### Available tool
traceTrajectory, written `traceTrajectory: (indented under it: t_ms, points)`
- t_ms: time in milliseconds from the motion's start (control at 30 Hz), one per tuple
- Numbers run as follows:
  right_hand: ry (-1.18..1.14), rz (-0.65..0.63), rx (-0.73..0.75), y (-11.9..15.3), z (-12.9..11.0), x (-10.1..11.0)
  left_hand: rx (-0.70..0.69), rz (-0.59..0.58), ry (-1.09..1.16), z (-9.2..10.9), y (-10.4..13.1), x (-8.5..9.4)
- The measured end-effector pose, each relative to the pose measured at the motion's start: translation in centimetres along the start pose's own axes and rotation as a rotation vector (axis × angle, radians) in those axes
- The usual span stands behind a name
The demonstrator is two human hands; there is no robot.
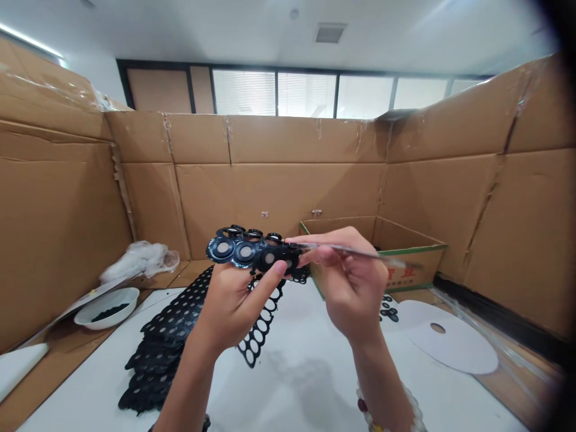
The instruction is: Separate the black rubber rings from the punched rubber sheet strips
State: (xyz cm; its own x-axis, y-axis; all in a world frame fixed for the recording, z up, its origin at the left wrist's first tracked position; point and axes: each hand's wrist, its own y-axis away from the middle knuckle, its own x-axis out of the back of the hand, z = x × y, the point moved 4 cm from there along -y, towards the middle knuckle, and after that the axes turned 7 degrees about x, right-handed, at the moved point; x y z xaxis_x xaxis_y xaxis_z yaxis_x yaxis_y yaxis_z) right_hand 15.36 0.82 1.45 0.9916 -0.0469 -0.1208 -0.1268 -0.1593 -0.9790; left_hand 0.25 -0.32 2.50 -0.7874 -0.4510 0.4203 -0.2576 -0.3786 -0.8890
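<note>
My left hand (238,309) is closed on one end of a black strip of joined round parts (245,252), with pale discs in their centres. The thumb presses on the strip's right end. My right hand (351,282) pinches a thin metal tool (351,249), which looks like tweezers. Its tip meets the strip's upper right edge. Below the hands, a black lattice with open round holes (254,345) hangs or lies over the white table; its link to the held strip is hidden by my left hand.
Overlapping black dotted sheets (157,354) lie at left. Beyond them are a white bowl (128,297) with small black pieces and crumpled plastic (141,261). At right are a cardboard box (414,270), loose black rings (387,311) and a white disc (459,345). Cardboard walls (288,180) surround the table.
</note>
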Motion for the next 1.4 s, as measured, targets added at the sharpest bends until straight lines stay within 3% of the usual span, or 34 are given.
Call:
traceTrajectory:
  t_ms: [133,233,300,467,600,767,900,1000,1067,1233,1400]
  points:
    - [-0.311,0.147,-0.352,0.0,4.7,0.3,0.014,-0.070,-0.015,0.3,-0.2,-0.4]
    - [-0.425,0.251,-0.488,-0.2,7.0,1.6,0.030,-0.113,0.147,0.4,0.7,0.1]
    - [-0.443,0.273,-0.496,-0.5,6.9,2.8,0.041,-0.086,0.231,0.5,1.5,0.8]
    - [-0.629,0.114,-0.541,-1.3,3.7,4.2,0.065,-0.029,0.319,0.4,1.8,1.3]
    - [-0.786,0.155,-0.548,-1.4,3.5,5.3,0.317,0.022,0.536,-0.6,0.6,0.7]
    - [-0.643,0.338,-0.542,-0.6,6.5,7.5,0.677,0.300,0.840,-2.5,0.6,2.7]
    - [-0.615,0.593,-0.772,0.9,8.2,7.7,0.839,0.613,0.931,-4.4,1.1,5.3]
    - [-0.649,0.633,-0.954,1.4,8.3,6.6,0.907,0.917,0.926,-5.8,1.5,6.1]
    - [-0.667,0.638,-1.030,1.5,8.0,5.9,0.939,1.052,0.904,-6.6,1.8,6.2]
    - [-0.686,0.592,-1.045,1.6,8.0,5.2,0.969,1.112,0.887,-7.7,2.2,6.2]
    - [-0.631,0.534,-0.933,1.7,8.0,4.2,0.836,1.161,0.818,-7.3,1.9,5.8]
